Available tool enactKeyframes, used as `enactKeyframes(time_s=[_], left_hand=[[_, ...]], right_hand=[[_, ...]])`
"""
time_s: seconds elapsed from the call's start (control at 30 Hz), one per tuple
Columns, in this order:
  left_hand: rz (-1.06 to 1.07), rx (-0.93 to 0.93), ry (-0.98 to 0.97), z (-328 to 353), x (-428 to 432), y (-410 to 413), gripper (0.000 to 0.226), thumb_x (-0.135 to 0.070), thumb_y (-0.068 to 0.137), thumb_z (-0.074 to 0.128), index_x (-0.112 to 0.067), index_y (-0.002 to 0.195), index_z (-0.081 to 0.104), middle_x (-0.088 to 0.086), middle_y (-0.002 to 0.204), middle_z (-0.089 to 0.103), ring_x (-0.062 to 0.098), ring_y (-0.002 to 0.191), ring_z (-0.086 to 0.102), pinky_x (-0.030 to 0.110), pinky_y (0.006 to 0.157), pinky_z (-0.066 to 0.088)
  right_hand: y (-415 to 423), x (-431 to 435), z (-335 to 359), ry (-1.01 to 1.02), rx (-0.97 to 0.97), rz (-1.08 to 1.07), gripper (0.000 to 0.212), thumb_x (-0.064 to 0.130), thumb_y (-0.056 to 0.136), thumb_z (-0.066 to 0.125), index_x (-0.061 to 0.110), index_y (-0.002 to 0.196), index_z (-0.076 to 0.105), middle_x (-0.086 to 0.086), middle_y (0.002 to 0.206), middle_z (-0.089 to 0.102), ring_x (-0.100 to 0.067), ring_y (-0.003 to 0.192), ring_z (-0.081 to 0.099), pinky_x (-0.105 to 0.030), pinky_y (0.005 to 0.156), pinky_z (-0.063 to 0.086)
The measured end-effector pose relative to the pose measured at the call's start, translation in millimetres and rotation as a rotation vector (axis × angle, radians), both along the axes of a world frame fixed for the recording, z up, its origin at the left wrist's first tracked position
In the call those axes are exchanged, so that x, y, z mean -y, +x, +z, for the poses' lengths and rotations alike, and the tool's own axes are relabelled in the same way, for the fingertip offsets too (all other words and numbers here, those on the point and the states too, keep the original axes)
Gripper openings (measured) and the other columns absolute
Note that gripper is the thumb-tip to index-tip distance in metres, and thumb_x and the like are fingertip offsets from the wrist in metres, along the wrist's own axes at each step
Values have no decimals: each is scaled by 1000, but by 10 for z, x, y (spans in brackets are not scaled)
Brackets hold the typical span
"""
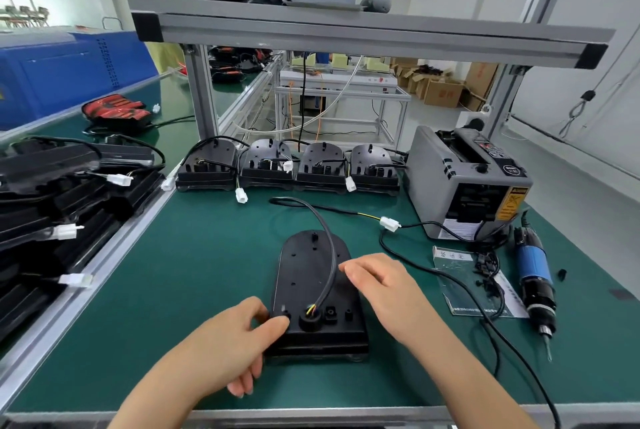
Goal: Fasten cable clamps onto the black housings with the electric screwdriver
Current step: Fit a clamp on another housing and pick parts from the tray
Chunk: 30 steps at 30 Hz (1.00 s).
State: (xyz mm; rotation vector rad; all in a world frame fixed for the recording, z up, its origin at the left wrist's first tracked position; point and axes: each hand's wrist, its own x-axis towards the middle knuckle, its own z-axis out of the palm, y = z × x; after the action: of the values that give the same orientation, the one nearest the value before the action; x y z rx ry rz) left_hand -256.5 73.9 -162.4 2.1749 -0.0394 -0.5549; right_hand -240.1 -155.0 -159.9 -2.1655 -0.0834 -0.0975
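Note:
A black housing [304, 276] lies flat on the green mat in front of me, its black cable [330, 248] arching up from a round port and ending in a white connector [389, 223]. My left hand [235, 342] grips the housing's near left corner, thumb on top. My right hand [381, 285] hovers over the housing's right edge with fingers loosely curled, holding nothing that I can see. The electric screwdriver [533, 276], blue and black, lies on the mat at the right, bit pointing toward me. Small black cable clamps [486, 271] sit in a clear bag beside it.
A row of several black housings [287, 165] with white plugs stands at the back of the mat. A grey tape dispenser [464, 179] is at the back right. More housings [52, 193] are stacked on the left bench. An aluminium shelf frame [346, 33] spans overhead.

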Motion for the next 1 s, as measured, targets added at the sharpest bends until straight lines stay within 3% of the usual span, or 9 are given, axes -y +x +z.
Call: enactKeyframes(time_s=[0.07, 0.13, 0.2, 0.27, 0.37, 0.53, 0.63, 0.83, 1.0], left_hand=[[-41, 26, 61, -3, -39, 32, 21, -50, 92, 45, -30, 98, 51, -1, 62, 65, 12, 49, 59, 23, 49, 46], [-16, 214, 147, 6, -73, 73, 15, -47, 92, 46, -36, 91, 56, -12, 73, 65, 1, 61, 58, 19, 57, 45], [44, 464, 108, 74, -17, 94, 13, -42, 91, 49, -42, 84, 60, -24, 84, 63, -9, 83, 55, 10, 72, 41], [-26, 576, -17, 143, 147, 89, 15, -39, 90, 52, -42, 83, 65, -25, 88, 63, -12, 93, 51, 4, 77, 37], [-148, 560, -117, 141, 384, 51, 27, -49, 78, 54, -31, 93, 65, -12, 85, 66, 4, 84, 57, 17, 74, 43], [-159, 530, -128, 58, 392, 33, 34, -37, 76, 70, -56, 102, 57, -32, 99, 62, -7, 98, 56, 18, 84, 43], [-140, 582, -77, 32, 378, 32, 26, -29, 80, 70, -50, 92, 60, -32, 96, 60, -7, 96, 53, 11, 78, 39], [-164, 610, -47, 11, 401, 5, 14, -30, 81, 68, -41, 83, 61, -30, 98, 56, -6, 99, 46, 7, 78, 34], [-147, 596, -96, -53, 450, -37, 11, -37, 81, 68, -46, 87, 66, -32, 102, 54, -7, 111, 42, 5, 88, 30]], right_hand=[[29, -36, 44, 18, -40, 17, 19, 39, 93, 53, 42, 77, 64, 19, 97, 61, 11, 96, 51, -3, 76, 34], [49, -69, 53, 55, -63, 20, 21, 44, 91, 55, 35, 78, 68, 16, 94, 64, 10, 89, 55, -2, 70, 37], [78, -110, 48, 101, -63, 2, 33, 48, 90, 56, 19, 86, 72, 3, 91, 68, -3, 86, 59, -5, 67, 41], [115, -161, 82, 163, -67, 12, 42, 49, 88, 59, 8, 90, 70, -9, 90, 68, -19, 81, 59, -10, 62, 42], [165, -220, 159, 258, -107, 50, 35, 39, 82, 70, 5, 84, 67, -3, 72, 64, -14, 65, 56, -24, 65, 43], [76, -140, 122, 441, -181, 40, 8, 27, 73, 75, 22, 72, 68, 12, 67, 65, 1, 63, 59, -8, 57, 42], [-35, -67, 69, 508, -188, 6, 11, 26, 62, 69, 21, 71, 64, 14, 64, 62, 4, 59, 55, -5, 53, 40], [-196, 57, -43, 476, -246, 30, 17, 10, 79, 70, 18, 68, 60, 10, 60, 58, 4, 52, 51, -5, 50, 37], [-241, 100, -80, 414, -296, 44, 20, 16, 86, 64, 22, 67, 62, 14, 60, 58, 4, 55, 50, -11, 57, 37]])
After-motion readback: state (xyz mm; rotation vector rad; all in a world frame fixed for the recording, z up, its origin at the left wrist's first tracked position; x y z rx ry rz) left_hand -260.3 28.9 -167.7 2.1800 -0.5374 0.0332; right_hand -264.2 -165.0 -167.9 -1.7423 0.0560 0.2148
